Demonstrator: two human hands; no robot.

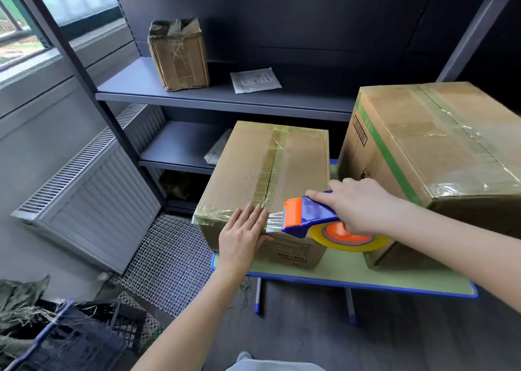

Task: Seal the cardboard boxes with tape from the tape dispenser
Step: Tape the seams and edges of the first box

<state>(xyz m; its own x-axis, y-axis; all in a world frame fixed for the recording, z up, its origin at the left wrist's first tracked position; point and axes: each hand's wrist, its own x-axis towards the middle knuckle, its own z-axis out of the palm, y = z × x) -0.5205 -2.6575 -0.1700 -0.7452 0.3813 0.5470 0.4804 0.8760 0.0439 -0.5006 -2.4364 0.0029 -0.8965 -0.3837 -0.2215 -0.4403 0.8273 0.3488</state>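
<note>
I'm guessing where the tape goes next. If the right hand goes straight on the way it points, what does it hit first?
Probably the left hand. The right hand holds the dispenser aimed left along the edge of the box, where the left fingers press the tape flat. Depth is unclear.

Three cardboard boxes [267, 167] [439, 145] [180, 57], one tape dispenser [310, 215], one tape roll [349, 242], two hands [242, 235] [361, 204], one surface [366, 280], one radiator [93, 198].
</note>
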